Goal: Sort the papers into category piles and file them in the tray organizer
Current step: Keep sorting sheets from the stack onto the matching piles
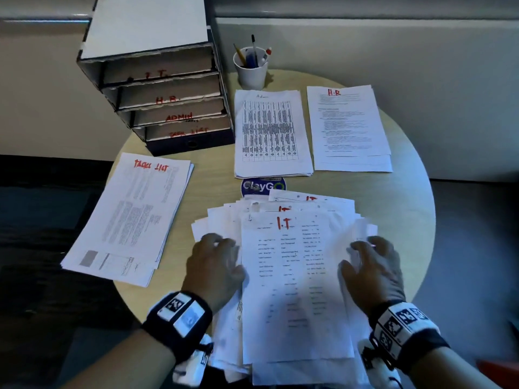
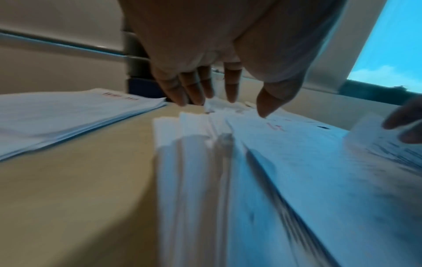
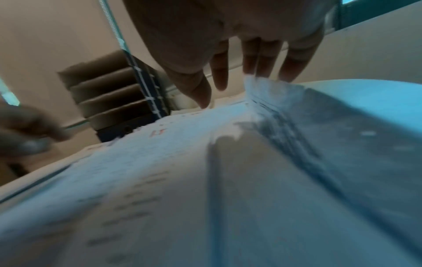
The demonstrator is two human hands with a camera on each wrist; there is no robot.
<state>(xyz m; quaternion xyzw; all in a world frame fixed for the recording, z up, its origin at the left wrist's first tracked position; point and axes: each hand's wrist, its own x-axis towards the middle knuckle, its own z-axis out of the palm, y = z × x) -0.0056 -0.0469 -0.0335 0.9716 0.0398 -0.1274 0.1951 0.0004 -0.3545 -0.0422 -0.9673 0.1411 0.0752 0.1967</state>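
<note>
A loose, fanned pile of papers marked I.T. [image 1: 295, 276] lies at the table's near edge between my hands. My left hand [image 1: 216, 262] rests against the pile's left side with fingers straight and spread [image 2: 219, 103]. My right hand [image 1: 370, 265] touches the pile's right side, where its straight fingers [image 3: 262, 59] meet a lifted paper edge. Three neater piles lie apart: Tasks List [image 1: 132, 220] at the left, Admin [image 1: 271, 133] in the middle, H.R. [image 1: 348, 127] at the right. The tray organizer [image 1: 191, 143] stands at the back left, its slots labelled I.T., H.R., ADMIN and TASK LIST.
A white cup of pens and pencils [image 1: 250, 67] stands behind the Admin pile. A round blue sticker [image 1: 262, 186] shows on the round wooden table [image 1: 398, 214] between the Admin and I.T. piles. A wall runs behind the table.
</note>
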